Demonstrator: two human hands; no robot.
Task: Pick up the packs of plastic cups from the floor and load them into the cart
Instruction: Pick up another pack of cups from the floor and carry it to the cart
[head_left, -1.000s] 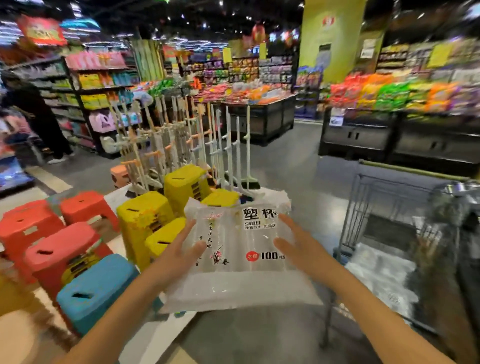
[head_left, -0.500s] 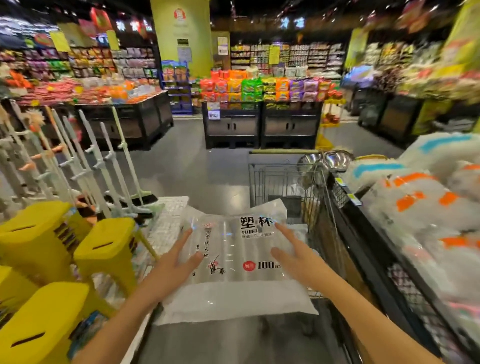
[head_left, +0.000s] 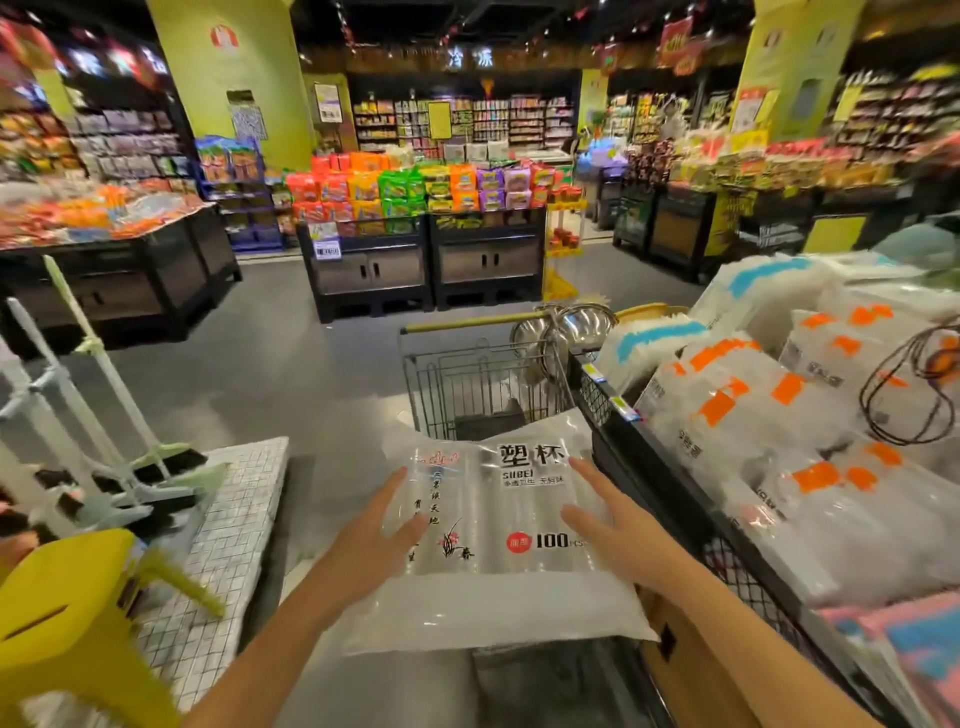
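Our left hand (head_left: 382, 527) and right hand (head_left: 615, 525), fingers (head_left: 587, 473) straight and apart, now bring the pack of cups (head_left: 498, 525) just before the cart (head_left: 457, 387), so we probably load it next.

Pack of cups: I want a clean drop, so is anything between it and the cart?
Nothing visible does. The pack, pressed between the left hand and the right hand, hangs at the near end of the cart, whose wire basket is open on top.

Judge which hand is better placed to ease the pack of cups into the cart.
Left, narrowly. Both hands carry the pack of cups, whose far edge overlaps the cart rim. The right hand sits close beside the black wire bin, while the left hand has open floor beside it.
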